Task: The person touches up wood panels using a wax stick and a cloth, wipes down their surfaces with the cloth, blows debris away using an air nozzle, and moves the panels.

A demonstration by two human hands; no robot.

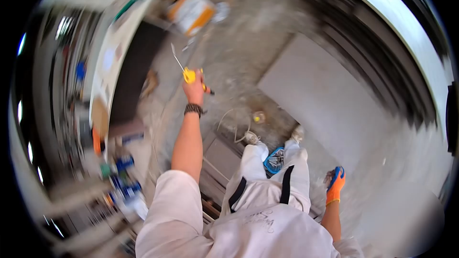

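My left hand (pixel 194 91) is stretched forward, bare, with a dark bracelet at the wrist. Its fingers are closed around a yellow-handled tool (pixel 190 75) with a thin metal shaft pointing forward; blur hides its exact kind. My right hand (pixel 335 185), in an orange and blue glove, is low at my right side with its fingers closed. Small greyish pieces (pixel 329 177) show at that glove, too blurred to name. Between my legs stands a blue basket (pixel 274 160) holding small metal-looking items.
A large grey panel (pixel 330 91) lies front right, with stacked dark boards (pixel 368 52) beyond. On the left are a workbench (pixel 105 71) and blue cans (pixel 125 162). An orange and white box (pixel 191 12) sits ahead. A pale cord (pixel 235 131) and yellow tape roll (pixel 258 117) lie near my feet.
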